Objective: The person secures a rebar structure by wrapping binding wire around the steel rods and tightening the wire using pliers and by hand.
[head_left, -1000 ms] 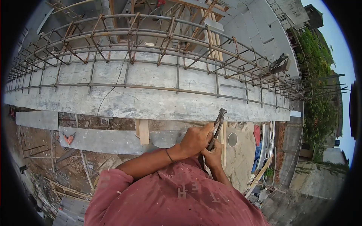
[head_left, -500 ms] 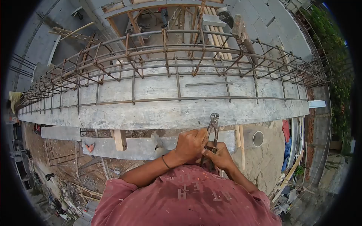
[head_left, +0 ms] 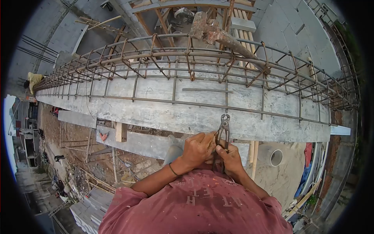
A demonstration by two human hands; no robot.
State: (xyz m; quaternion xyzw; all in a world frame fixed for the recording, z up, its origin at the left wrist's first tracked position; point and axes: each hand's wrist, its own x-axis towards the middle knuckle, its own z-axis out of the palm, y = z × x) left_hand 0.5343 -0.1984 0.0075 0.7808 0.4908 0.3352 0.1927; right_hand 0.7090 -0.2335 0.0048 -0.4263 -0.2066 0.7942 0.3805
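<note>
A pair of metal pincers point(head_left: 223, 128) points away from my chest, its jaws over the near edge of the grey board point(head_left: 163, 113). My right hand point(head_left: 232, 158) is wrapped round the handles. Just left of them, my left hand point(head_left: 199, 149) is closed, fingers pressed together beside the pincers; what it holds is too small to make out. A dark band circles the left wrist. Beyond both hands, a long rebar cage point(head_left: 175, 80) lies along the board. A loose short rod point(head_left: 207, 90) rests near its close side.
A rusty, mortar-crusted tool or clamp point(head_left: 218, 35) lies across the cage. At the far left a person in yellow point(head_left: 35, 80) bends near the cage's end. Below the board are a wood block point(head_left: 121, 132), a round pipe opening point(head_left: 276, 157) and rubble.
The view has swung, bringing the far left person into sight. The pincers have turned more upright, and their jaws look less spread than half a second ago. Both hands stay close together.
</note>
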